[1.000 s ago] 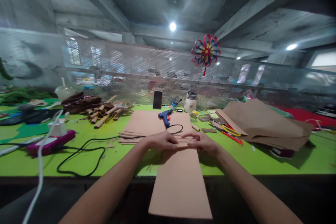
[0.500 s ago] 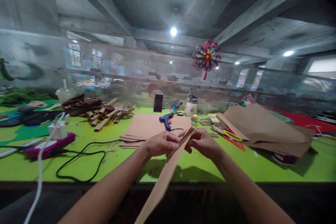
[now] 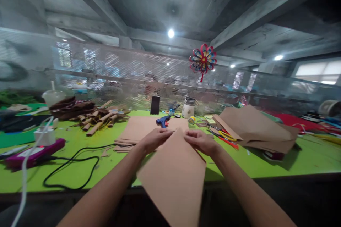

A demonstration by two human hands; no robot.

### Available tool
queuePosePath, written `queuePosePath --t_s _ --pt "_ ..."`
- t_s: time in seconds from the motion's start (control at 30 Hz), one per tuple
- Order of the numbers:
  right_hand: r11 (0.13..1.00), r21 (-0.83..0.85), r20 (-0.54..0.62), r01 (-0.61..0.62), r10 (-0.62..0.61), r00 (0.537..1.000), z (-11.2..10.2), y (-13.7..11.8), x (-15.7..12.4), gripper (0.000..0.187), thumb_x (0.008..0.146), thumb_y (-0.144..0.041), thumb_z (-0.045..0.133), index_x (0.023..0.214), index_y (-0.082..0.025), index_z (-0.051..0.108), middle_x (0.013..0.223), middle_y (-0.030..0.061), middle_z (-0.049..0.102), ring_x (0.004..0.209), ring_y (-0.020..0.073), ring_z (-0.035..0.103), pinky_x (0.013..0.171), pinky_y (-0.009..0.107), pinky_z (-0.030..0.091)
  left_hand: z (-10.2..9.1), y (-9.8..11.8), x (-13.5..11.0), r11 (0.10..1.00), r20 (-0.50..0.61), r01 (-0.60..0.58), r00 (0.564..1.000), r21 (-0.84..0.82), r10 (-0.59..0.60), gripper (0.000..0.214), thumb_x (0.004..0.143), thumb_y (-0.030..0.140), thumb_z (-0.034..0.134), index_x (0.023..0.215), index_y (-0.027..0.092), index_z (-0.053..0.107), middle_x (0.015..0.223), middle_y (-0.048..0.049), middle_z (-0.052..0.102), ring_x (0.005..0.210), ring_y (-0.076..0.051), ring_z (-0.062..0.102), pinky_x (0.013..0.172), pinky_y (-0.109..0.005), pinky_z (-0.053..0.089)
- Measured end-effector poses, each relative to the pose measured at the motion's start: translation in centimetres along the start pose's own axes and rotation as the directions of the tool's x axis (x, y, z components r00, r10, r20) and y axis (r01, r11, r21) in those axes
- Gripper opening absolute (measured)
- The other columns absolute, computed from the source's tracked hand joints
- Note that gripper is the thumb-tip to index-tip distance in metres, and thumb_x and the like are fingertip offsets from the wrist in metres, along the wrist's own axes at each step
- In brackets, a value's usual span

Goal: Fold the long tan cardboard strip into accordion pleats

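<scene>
A folded sheet of brown kraft paper (image 3: 177, 173) spreads between my hands, narrow at its far tip and wide toward me, its near end hanging past the table's front edge. My left hand (image 3: 157, 138) pinches its upper left side, the fingertips partly hidden by the paper. On the opposite side, my right hand (image 3: 201, 140) grips the paper with thumb and fingers closed. Just beyond my hands, a blue glue gun (image 3: 163, 121) lies on a stack of brown paper sheets (image 3: 133, 127).
On the left are a purple power strip (image 3: 34, 154), black cable, and rolled brown paper pieces (image 3: 99, 120). To the right lie scissors and tools with yellow and red handles (image 3: 226, 136), beside a large crumpled brown paper (image 3: 255, 124). A phone (image 3: 155, 105) and jar (image 3: 188, 107) stand behind.
The brown paper was edge-on as a narrow folded strip; its broad face now shows. My hands have moved slightly apart, and the view has shifted a little to the right.
</scene>
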State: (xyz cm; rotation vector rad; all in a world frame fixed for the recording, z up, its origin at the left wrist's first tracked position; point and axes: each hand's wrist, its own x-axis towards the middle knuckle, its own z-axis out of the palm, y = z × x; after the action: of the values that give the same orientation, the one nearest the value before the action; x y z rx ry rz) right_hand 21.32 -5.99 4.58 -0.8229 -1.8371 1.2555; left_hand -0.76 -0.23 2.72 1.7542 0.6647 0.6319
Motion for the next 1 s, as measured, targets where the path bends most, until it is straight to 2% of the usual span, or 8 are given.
queuePosePath --t_s 0.13,0.2,0.3,0.5,0.6,0.7,0.83,1.0 --pt "0.93 -0.367 0.282 -0.018 0.13 0.951 -0.9 1.0 0.8 0.034 0.08 -0.045 0.057 0.073 -0.012 0.058 0.064 -0.0028 0.047 0.059 0.0076 0.04 0.057 0.019 0.033 0.2 -0.1 0.3 0.999 0.001 -0.032 0.999 -0.002 0.032 0.053 0.082 0.057 0.046 0.096 0.008 0.062 0.088 -0.0101 0.064 0.073 -0.014 0.056 0.068 -0.025 0.044" --pt "0.835 -0.549 0.313 0.019 0.184 0.932 -1.0 1.6 1.6 0.027 0.081 -0.037 0.057 0.077 -0.011 0.061 0.066 -0.0027 0.05 0.06 0.0077 0.04 0.057 0.019 0.032 0.5 -0.3 0.5 0.983 0.064 -0.037 0.998 0.181 0.025 0.05 0.078 0.056 0.052 0.091 0.009 0.065 0.082 -0.0071 0.064 0.069 -0.014 0.054 0.063 -0.023 0.041" --pt "0.691 -0.721 0.291 0.043 0.247 0.924 -0.7 2.3 2.9 0.023 0.082 -0.032 0.056 0.082 -0.011 0.065 0.065 -0.003 0.053 0.059 0.0079 0.041 0.054 0.018 0.032 0.9 -1.0 0.8 0.885 0.127 -0.09 0.991 0.456 0.036 0.041 0.073 0.05 0.06 0.086 0.012 0.068 0.075 -0.0031 0.064 0.066 -0.013 0.053 0.06 -0.021 0.038" --pt "0.637 -0.758 0.281 0.137 0.129 0.951 0.1 3.9 3.5 0.028 0.083 -0.037 0.054 0.084 -0.012 0.067 0.069 -0.0004 0.059 0.06 0.0093 0.046 0.054 0.019 0.033 0.9 -2.4 0.9 0.756 0.134 -0.143 0.988 0.639 0.074 0.027 0.075 0.035 0.056 0.079 0.012 0.069 0.068 -0.0018 0.063 0.06 -0.012 0.05 0.055 -0.02 0.033" --pt "0.602 -0.785 0.224 0.147 0.054 0.973 0.1 4.5 2.4 0.027 0.083 -0.035 0.054 0.082 -0.012 0.069 0.07 0.0027 0.062 0.061 0.0109 0.049 0.054 0.02 0.034 0.9 -2.3 0.9 0.722 0.103 -0.122 0.992 0.681 0.071 0.022 0.072 0.029 0.057 0.077 0.013 0.07 0.065 -0.0019 0.062 0.059 -0.012 0.049 0.054 -0.02 0.033" --pt "0.637 -0.756 0.201 0.15 0.008 0.979 -0.4 4.6 0.9 0.023 0.082 -0.029 0.055 0.089 -0.013 0.069 0.079 0.0052 0.065 0.069 0.0133 0.054 0.061 0.021 0.039 0.9 -2.1 1.0 0.677 0.128 -0.184 0.983 0.712 0.132 0.018 0.069 0.029 0.06 0.067 0.014 0.07 0.065 -0.003 0.06 0.062 -0.013 0.049 0.055 -0.021 0.033" --pt "0.661 -0.735 0.189 0.152 -0.015 0.982 -0.8 4.5 -0.3 0.022 0.081 -0.027 0.055 0.092 -0.014 0.069 0.085 0.0065 0.066 0.075 0.0152 0.055 0.067 0.023 0.042 0.9 -1.9 0.9 0.715 0.132 -0.116 0.991 0.689 0.034 0.016 0.069 0.025 0.058 0.066 0.013 0.069 0.057 -0.001 0.057 0.056 -0.012 0.046 0.052 -0.021 0.032" --pt "0.655 -0.745 0.17 0.126 0.004 0.985 -0.3 4.2 0.0 0.019 0.08 -0.023 0.056 0.088 -0.012 0.069 0.079 0.0056 0.066 0.07 0.014 0.055 0.064 0.022 0.041 0.9 -1.5 0.4 0.769 0.134 -0.073 0.991 0.635 -0.017 0.02 0.067 0.025 0.058 0.078 0.012 0.07 0.065 -0.0011 0.062 0.057 -0.011 0.048 0.053 -0.02 0.034"
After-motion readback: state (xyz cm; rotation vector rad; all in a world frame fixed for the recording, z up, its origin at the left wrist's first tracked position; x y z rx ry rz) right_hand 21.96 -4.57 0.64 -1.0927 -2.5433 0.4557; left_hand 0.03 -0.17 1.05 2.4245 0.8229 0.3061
